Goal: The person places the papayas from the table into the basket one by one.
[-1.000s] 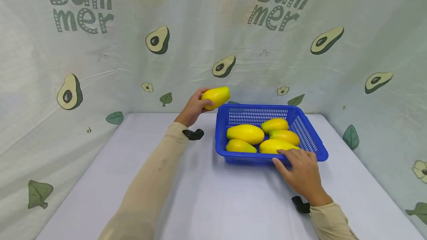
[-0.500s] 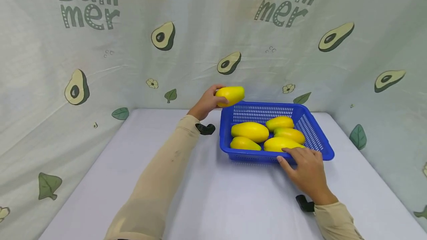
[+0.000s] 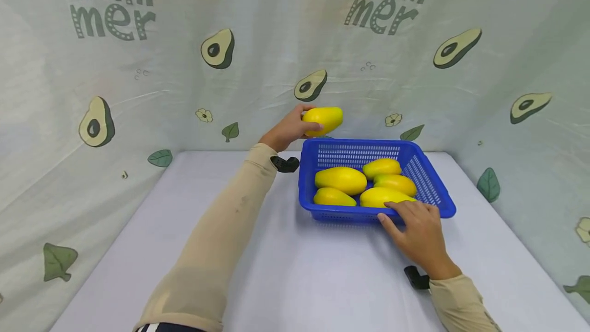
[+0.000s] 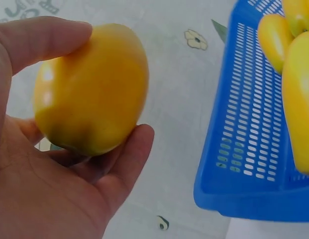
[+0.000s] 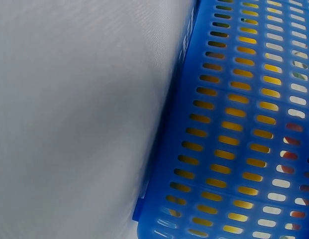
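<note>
My left hand holds a yellow papaya up behind the basket's back left corner. In the left wrist view the thumb lies over the top of this papaya and the fingers curl beneath its greenish end. My right hand grips the front rim of the blue plastic basket, thumb outside and fingers over the rim, by the front papaya. The right wrist view has the basket's slotted wall, with yellow fruit showing through the slots.
Inside the basket lie several papayas, among them a large one at left and a smaller one in front of it. The basket stands on a white-covered table, toward the back, before a printed cloth backdrop.
The left hand has carried the papaya rightward and slightly up, toward the basket's back left corner. The right hand stays at the front rim. The head view has shifted slightly.
</note>
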`<state>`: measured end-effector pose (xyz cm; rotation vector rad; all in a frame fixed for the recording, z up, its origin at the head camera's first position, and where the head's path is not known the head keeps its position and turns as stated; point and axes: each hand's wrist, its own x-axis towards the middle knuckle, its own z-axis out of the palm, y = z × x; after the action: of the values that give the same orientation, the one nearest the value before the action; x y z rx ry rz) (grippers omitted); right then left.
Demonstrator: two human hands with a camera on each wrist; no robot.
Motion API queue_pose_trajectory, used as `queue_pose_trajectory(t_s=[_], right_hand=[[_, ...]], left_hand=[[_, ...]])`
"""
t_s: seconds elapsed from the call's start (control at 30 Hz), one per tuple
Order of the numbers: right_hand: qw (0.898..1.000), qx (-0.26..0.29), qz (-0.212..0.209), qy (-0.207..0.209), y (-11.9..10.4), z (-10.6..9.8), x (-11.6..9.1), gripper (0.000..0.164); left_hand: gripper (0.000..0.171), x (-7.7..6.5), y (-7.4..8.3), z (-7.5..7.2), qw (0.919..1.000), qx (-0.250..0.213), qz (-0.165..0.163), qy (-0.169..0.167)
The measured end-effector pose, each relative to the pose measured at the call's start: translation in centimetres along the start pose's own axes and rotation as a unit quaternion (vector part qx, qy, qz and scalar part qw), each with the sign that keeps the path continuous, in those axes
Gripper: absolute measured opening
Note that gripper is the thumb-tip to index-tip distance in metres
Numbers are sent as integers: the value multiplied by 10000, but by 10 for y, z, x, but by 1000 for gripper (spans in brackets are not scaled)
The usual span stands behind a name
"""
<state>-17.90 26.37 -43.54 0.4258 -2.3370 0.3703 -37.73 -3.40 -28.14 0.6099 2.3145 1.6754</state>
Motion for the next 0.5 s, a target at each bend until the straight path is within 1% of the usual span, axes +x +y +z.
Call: queue_pose_trajectory(t_s=[0.13,0.33,0.5], right_hand=[[10000,-16,34,-49,-1,-1,-1,39],[10000,-39,19,-87,-1,-2,-4,40],[10000,28,-69,14,1,-3,0,39]], left_hand=[[65,4,6,6,9998,119,9,-154],[65,6,9,18,9966,653,-69,-501],[66,10,21,21,9944,836,174,-620]])
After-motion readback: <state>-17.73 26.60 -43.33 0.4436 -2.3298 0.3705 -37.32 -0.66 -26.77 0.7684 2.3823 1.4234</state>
